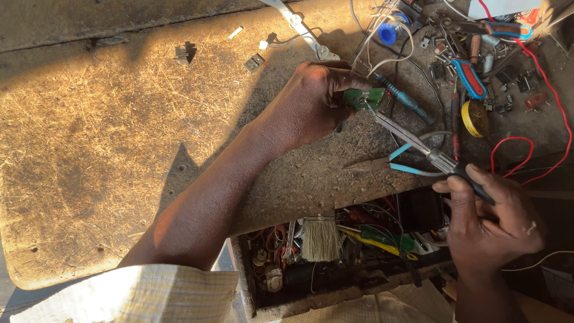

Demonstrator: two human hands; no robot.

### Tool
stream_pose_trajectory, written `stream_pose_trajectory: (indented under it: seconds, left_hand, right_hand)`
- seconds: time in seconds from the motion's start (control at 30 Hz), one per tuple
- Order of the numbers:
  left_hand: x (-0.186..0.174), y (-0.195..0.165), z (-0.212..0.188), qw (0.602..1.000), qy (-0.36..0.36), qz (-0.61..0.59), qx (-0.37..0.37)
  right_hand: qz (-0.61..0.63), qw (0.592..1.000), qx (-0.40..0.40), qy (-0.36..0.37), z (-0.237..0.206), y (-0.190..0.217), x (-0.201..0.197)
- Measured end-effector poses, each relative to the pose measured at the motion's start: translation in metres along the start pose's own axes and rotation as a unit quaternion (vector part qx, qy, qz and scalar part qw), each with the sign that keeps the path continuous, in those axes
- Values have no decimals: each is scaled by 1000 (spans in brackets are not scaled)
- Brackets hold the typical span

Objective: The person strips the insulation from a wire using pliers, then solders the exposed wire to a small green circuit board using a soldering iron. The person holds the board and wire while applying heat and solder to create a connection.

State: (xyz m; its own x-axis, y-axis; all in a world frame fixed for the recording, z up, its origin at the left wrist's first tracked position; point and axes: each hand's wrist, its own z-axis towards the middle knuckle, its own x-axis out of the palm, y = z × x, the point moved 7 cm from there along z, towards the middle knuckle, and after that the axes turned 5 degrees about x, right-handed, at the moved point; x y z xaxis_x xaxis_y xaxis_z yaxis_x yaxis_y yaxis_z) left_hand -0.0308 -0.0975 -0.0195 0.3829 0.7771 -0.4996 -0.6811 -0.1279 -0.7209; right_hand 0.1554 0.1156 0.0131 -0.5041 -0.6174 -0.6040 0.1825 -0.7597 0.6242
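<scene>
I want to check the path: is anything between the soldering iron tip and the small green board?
Nothing visible: the soldering iron in the right hand reaches the green board, pinched by the left hand, unobstructed.

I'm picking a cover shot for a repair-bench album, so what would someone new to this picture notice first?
First, the left hand at the middle of the scratched wooden bench, pinching a small green circuit board. The right hand, lower right, holds a soldering iron whose tip meets that board. Next, the tangle of red wire, tools and a blue solder spool at upper right, and the open drawer with a brush below.
</scene>
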Motion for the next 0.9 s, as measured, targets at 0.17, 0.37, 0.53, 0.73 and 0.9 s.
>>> stream_pose_trajectory:
  seconds: [0.17,0.37,0.53,0.73,0.9]
  left_hand:
    - [-3,-8,3,999,-10,-6,31]
    - [0,0,1,998,19,-43,-45]
    - [-1,-3,1,999,0,-35,-11]
    - [0,1,3,999,9,-43,-18]
    - [1,1,3,998,7,-58,-22]
  right_hand:
    - [133,985,107,-9,4,-16,1]
    - [249,956,156,10,-1,-43,3]
    - [270,942,201,4,-3,-63,2]
    - [324,919,224,-14,-4,-74,0]
    - [342,911,228,-8,-6,-77,3]
